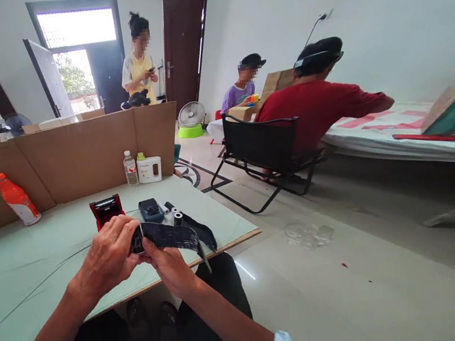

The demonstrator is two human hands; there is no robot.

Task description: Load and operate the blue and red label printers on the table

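Observation:
My left hand (110, 256) is closed round a small roll of dark ribbon, gripping it from the left. My right hand (168, 262) pinches the unrolled dark strip (173, 237) that runs rightward from the roll and hangs down at its end. Both hands hover over the near edge of the pale green table (25, 275). Just beyond them lie a red and black small printer (106, 209), a dark blue-grey device (151, 210) and small white rolls (176, 217).
An orange bottle (18, 199) leans at the cardboard divider (80, 155); a water bottle (130, 168) and white jug (149, 168) stand further right. A person in red sits on a black folding chair (263, 154) to the right. Other people are behind.

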